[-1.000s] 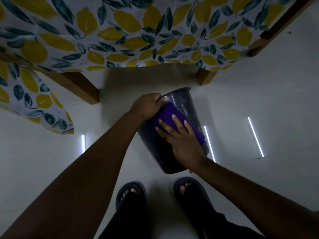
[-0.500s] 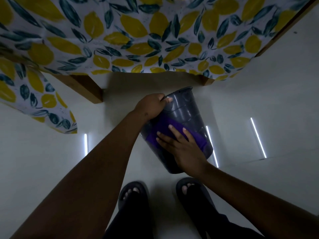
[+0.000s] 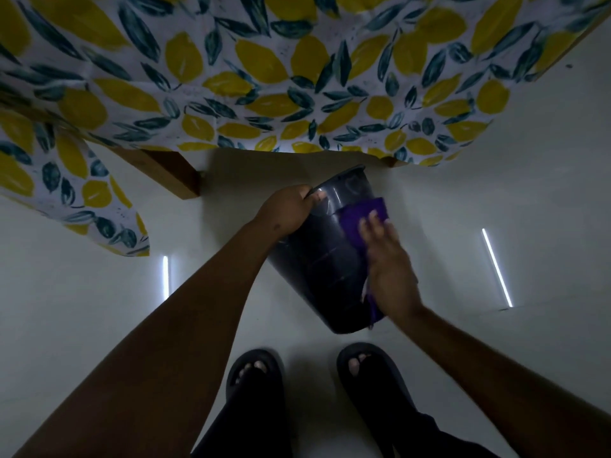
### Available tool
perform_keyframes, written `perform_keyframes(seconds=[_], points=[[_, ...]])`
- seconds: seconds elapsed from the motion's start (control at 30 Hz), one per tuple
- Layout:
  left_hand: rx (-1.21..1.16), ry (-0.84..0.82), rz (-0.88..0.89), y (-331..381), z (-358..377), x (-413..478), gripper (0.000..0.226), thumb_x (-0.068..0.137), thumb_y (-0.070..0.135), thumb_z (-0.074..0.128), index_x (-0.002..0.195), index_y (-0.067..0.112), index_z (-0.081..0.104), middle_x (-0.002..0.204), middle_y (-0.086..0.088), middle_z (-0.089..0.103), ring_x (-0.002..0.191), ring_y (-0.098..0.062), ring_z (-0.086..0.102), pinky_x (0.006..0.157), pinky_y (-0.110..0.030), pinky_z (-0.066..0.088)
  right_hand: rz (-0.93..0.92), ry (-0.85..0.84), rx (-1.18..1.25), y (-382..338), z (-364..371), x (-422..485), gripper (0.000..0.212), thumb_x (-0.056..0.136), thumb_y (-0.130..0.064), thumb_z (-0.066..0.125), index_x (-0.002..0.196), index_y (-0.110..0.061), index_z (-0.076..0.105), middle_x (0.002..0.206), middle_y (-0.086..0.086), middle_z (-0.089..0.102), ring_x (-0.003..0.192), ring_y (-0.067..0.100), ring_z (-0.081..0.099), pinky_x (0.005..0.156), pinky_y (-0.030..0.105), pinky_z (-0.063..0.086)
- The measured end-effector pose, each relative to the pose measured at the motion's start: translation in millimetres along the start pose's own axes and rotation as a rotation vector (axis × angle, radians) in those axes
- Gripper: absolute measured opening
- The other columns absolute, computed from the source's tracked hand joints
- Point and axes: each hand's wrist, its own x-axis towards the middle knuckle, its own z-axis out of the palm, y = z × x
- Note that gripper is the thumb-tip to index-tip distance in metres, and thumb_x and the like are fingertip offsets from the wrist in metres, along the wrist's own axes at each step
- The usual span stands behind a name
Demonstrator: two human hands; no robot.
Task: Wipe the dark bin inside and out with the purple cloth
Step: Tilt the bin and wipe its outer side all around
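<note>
Sliding purple cloth (image 3: 362, 218) rightward round dark bin (image 3: 325, 272) wall under flat right hand (image 3: 390, 269); left hand (image 3: 291, 209) clamped on rim; outside pass progressing.

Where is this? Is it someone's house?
Probably a room in a home, maybe a dining or kitchen area. A lemon-print tablecloth hangs over a table with a wooden leg, the floor is pale and shiny, and the person wears dark sandals indoors.
</note>
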Motion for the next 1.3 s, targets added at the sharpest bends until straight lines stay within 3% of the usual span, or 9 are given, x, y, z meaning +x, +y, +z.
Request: perform_keyframes(seconds=[0.07,0.13,0.33,0.6,0.73,0.83,0.93,1.17,1.3], points=[[0.002,0.015,0.001,-2,3,-1,0.049,0.097,0.047,0.040,0.119,0.009,0.060,0.117,-0.016,0.064,0.111,-0.030,0.058,0.088,-0.032,0.041,0.365,0.009,0.316,14,-13,21,0.053,0.099,-0.008,0.040,0.148,-0.024,0.032,0.155,-0.001,0.033,0.141,0.020,0.032,0.112,0.028,0.025],[0.012,0.048,0.016,-2,3,-1,0.049,0.097,0.048,0.040,0.123,0.012,0.059,0.121,-0.016,0.063,0.113,-0.030,0.057,0.090,-0.032,0.042,0.456,-0.002,0.428,15,-17,23,0.049,0.101,-0.012,0.038,0.147,-0.026,0.033,0.152,-0.002,0.038,0.138,0.017,0.037,0.108,0.020,0.022],[0.156,0.045,-0.003,6,2,6,0.050,0.096,0.052,0.037,0.115,0.011,0.061,0.116,-0.017,0.064,0.109,-0.033,0.057,0.083,-0.032,0.041,-0.061,-0.109,-0.123,-9,11,-41,0.086,0.080,-0.002,0.064,0.150,-0.026,0.020,0.157,-0.006,0.021,0.146,0.029,0.013,0.109,0.058,0.033],[0.109,-0.003,0.000,16,4,11,0.051,0.095,0.053,0.039,0.116,0.012,0.061,0.115,-0.015,0.064,0.106,-0.030,0.058,0.084,-0.034,0.041,-0.621,-0.590,-0.579,-67,22,-17,0.072,0.090,-0.025,0.051,0.152,-0.021,0.016,0.162,-0.003,-0.001,0.144,0.028,-0.023,0.117,0.048,0.001],[0.099,-0.017,0.016,6,0,8,0.046,0.095,0.050,0.041,0.102,0.011,0.062,0.094,-0.010,0.062,0.093,-0.027,0.058,0.074,-0.031,0.038,-0.680,-0.582,-0.701,-91,21,0,0.082,0.088,-0.031,0.056,0.153,-0.018,0.008,0.162,0.004,-0.011,0.145,0.029,-0.019,0.117,0.046,-0.001],[0.095,-0.049,0.041,8,-1,10,0.046,0.096,0.049,0.041,0.104,0.010,0.063,0.093,-0.007,0.060,0.090,-0.024,0.056,0.077,-0.033,0.041,-0.672,-0.510,-0.705,-78,23,2,0.092,0.084,-0.038,0.061,0.153,-0.019,0.003,0.161,0.003,-0.014,0.146,0.028,-0.018,0.117,0.046,-0.002],[0.104,-0.084,0.046,10,-2,11,0.044,0.097,0.047,0.040,0.103,0.009,0.061,0.091,-0.008,0.057,0.085,-0.022,0.052,0.073,-0.031,0.036,-0.611,-0.396,-0.515,-58,16,-2,0.077,0.085,-0.028,0.059,0.151,-0.027,0.021,0.162,-0.004,0.008,0.148,0.025,-0.003,0.115,0.046,-0.001],[0.071,-0.081,0.021,-6,-7,5,0.040,0.097,0.044,0.043,0.091,0.007,0.057,0.089,-0.009,0.056,0.088,-0.023,0.055,0.073,-0.028,0.034,-0.075,-0.109,-0.071,-7,-4,-5,0.062,0.092,-0.013,0.040,0.148,-0.034,0.026,0.159,-0.005,0.019,0.148,0.026,0.013,0.109,0.056,0.034],[0.084,-0.060,0.014,2,-6,3,0.040,0.097,0.044,0.041,0.089,0.008,0.057,0.094,-0.015,0.060,0.091,-0.027,0.056,0.074,-0.031,0.036,-0.034,-0.094,-0.130,-11,1,-9,0.063,0.093,-0.014,0.035,0.150,-0.033,0.020,0.160,-0.007,0.017,0.147,0.028,0.012,0.106,0.058,0.037]])
